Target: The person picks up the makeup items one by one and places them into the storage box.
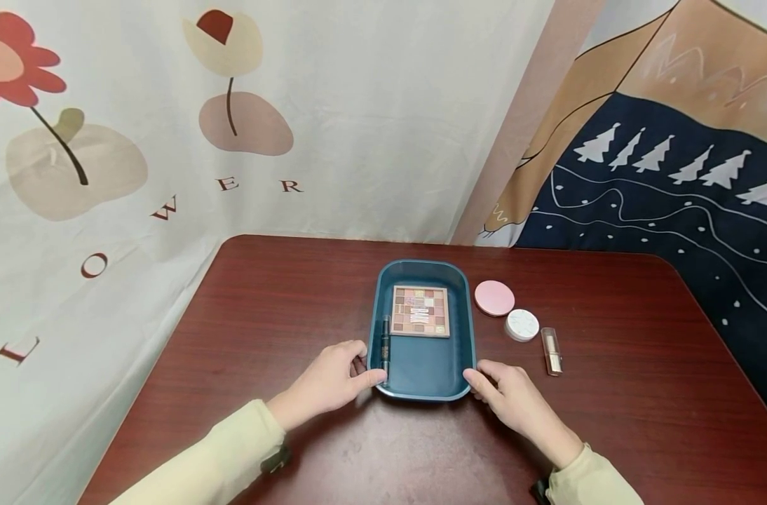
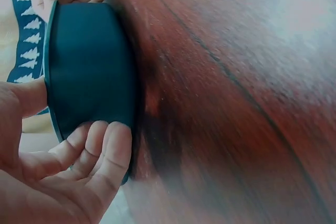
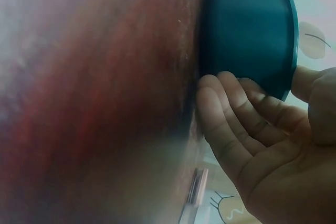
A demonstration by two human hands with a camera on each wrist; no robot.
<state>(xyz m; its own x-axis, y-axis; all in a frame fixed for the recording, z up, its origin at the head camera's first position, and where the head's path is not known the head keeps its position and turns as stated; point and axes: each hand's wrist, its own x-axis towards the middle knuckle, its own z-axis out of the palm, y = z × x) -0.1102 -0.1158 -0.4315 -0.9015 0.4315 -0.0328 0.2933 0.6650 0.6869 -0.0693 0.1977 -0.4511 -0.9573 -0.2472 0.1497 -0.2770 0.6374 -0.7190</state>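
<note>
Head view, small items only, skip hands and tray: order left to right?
Dark slim tube → makeup palette (both inside the blue tray) → pink round case → white round container → clear-cased stick.

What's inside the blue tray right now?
The blue tray holds a makeup palette and, along its left wall, a dark tube, its near end partly covered by the left hand. Whatever lies beneath both items is hidden.
</note>
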